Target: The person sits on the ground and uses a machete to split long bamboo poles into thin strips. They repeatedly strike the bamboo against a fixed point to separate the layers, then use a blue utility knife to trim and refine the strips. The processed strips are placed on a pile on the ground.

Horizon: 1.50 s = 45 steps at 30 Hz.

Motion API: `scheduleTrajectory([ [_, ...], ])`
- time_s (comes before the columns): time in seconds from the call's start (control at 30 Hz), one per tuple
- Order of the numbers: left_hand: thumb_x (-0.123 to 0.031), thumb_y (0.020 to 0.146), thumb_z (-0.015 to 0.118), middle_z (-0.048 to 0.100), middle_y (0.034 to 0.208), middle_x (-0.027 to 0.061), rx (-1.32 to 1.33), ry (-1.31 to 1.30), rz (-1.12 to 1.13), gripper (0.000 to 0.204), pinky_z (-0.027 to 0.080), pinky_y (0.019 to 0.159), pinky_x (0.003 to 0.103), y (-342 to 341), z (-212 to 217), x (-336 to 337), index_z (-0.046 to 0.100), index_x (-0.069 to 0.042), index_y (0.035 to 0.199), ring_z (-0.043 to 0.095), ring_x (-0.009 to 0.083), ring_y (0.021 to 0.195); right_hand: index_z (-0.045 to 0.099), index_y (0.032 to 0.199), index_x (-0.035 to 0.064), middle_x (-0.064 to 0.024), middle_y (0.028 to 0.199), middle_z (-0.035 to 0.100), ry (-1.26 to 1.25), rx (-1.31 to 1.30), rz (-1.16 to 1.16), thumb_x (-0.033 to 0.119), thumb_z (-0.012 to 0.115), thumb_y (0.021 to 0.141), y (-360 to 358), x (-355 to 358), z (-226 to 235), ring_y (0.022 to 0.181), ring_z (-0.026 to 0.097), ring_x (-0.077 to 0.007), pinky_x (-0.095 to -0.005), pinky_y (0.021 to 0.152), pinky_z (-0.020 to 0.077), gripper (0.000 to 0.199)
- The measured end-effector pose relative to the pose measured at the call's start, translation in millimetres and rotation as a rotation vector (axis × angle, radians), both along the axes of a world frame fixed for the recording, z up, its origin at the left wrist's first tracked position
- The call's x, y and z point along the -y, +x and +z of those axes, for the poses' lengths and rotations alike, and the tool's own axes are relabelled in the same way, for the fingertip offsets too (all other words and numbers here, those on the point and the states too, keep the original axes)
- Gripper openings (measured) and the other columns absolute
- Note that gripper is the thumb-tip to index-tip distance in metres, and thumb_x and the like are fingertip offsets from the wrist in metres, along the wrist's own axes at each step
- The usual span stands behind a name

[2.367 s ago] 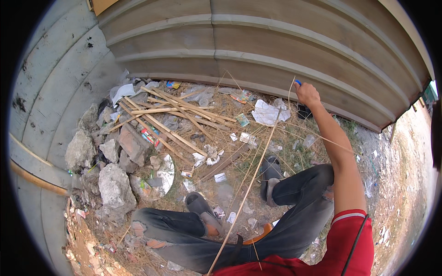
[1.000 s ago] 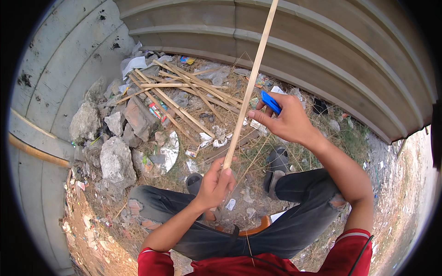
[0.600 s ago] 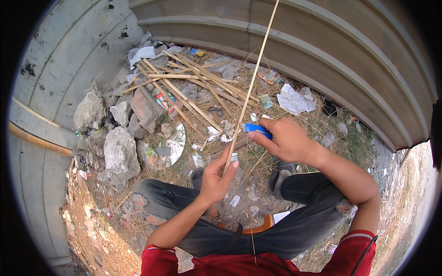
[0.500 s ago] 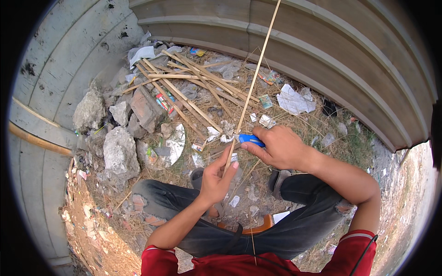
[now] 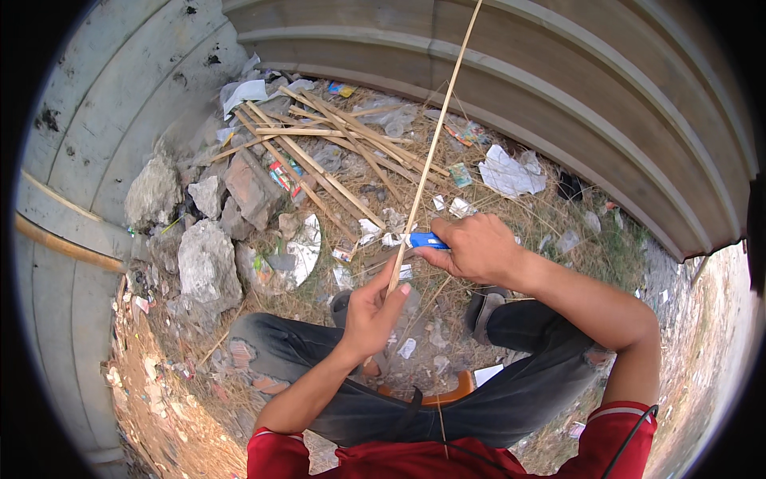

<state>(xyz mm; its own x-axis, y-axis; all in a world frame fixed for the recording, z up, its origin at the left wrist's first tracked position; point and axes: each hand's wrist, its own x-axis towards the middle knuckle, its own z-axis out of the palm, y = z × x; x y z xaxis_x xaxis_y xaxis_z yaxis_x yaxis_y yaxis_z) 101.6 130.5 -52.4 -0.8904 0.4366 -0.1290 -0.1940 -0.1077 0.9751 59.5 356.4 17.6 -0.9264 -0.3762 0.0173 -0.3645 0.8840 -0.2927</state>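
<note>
A long thin bamboo strip (image 5: pixel 431 152) rises from my left hand past the top edge, leaning slightly right. My left hand (image 5: pixel 373 313) is closed around its lower end, with the thumb along it. In my closed right hand (image 5: pixel 477 249) is a blue utility knife (image 5: pixel 427 240). Its front end meets the strip just above my left fingers; the blade itself is too small to make out. Beyond my hands, several more bamboo strips (image 5: pixel 319 172) lie crossed in a loose pile on the ground.
Broken concrete lumps (image 5: pixel 209 259) and a reddish brick chunk (image 5: pixel 254 190) lie left of the pile. Corrugated metal sheeting (image 5: pixel 582 96) stands behind, and a grey panel wall (image 5: pixel 96 160) at left. Crumpled white paper (image 5: pixel 511 172) and litter cover the dry grass. An orange stool (image 5: pixel 447 393) is beneath me.
My right hand and the knife have shifted slightly left and up. The strip's upper part has swung a little to the left. My left hand keeps its grip almost in place.
</note>
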Motion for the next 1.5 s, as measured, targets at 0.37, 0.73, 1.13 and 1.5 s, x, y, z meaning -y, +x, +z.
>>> scheduleTrajectory([
  [0.37,-0.008,0.099,0.060,0.061,0.127,0.0040,-0.101,-0.141,-0.278,0.053,0.045,0.092,0.023,46,-30,16,0.044,0.001,0.149,0.053,0.0067,0.106,0.070,0.096,0.0005,-0.0291,0.087,0.067,-0.074,-0.241,-0.775,0.053,0.048,0.101,-62,-216,0,0.090,0.063,-0.0490,-0.0541,0.080,0.0494,0.058],
  [0.73,-0.003,0.095,0.065,0.061,0.122,0.0009,0.018,-0.299,-0.522,0.052,0.043,0.081,0.019,9,-4,93,0.049,0.003,0.145,0.051,0.0032,0.095,0.071,0.103,0.0009,-0.0322,0.096,0.067,0.001,-0.289,-1.205,0.063,0.041,0.099,-3,-351,-41,0.099,0.063,-0.0508,-0.0562,0.089,0.0480,0.069],
  [1.13,-0.005,0.088,0.072,0.048,0.068,-0.0098,0.063,-0.439,-0.322,0.054,0.028,0.047,0.021,-6,18,175,0.057,-0.004,0.141,0.037,0.0003,0.054,0.070,0.111,0.0056,-0.0268,0.105,0.070,0.066,-0.338,-1.255,0.059,0.048,0.096,-32,-309,-12,0.103,0.065,-0.0459,-0.0541,0.090,0.0505,0.060],
  [1.5,-0.002,0.095,0.062,0.041,0.066,-0.0063,0.197,-0.022,-0.149,0.052,0.024,0.045,0.023,0,10,132,0.050,0.002,0.145,0.033,0.0037,0.050,0.068,0.094,-0.0038,-0.0115,0.064,0.060,-0.443,-0.558,-0.859,0.046,0.075,0.083,-60,-209,22,0.060,0.055,-0.0221,-0.0353,0.062,0.0470,0.051],
])
